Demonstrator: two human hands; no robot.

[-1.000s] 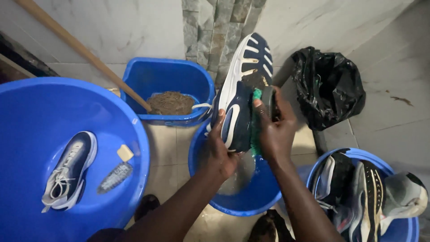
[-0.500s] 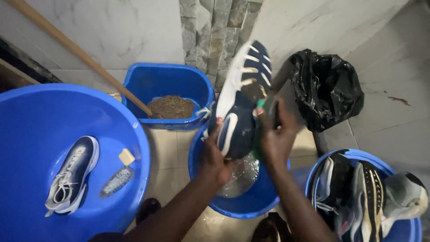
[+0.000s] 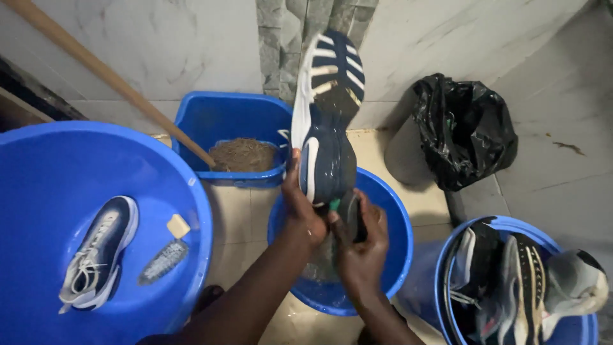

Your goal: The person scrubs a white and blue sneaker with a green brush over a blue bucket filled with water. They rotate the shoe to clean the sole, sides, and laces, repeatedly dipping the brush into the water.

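Sneaker (image 3: 325, 121), sole outward, long axis rising away from the left hand (image 3: 300, 207) grasping its heel; right hand (image 3: 361, 246), clenched on a brush (image 3: 348, 214), just beside.

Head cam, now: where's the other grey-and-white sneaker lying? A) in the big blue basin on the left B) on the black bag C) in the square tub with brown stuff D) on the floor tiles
A: the grey-and-white sneaker lies inside the big blue basin at left, beside a small brush.
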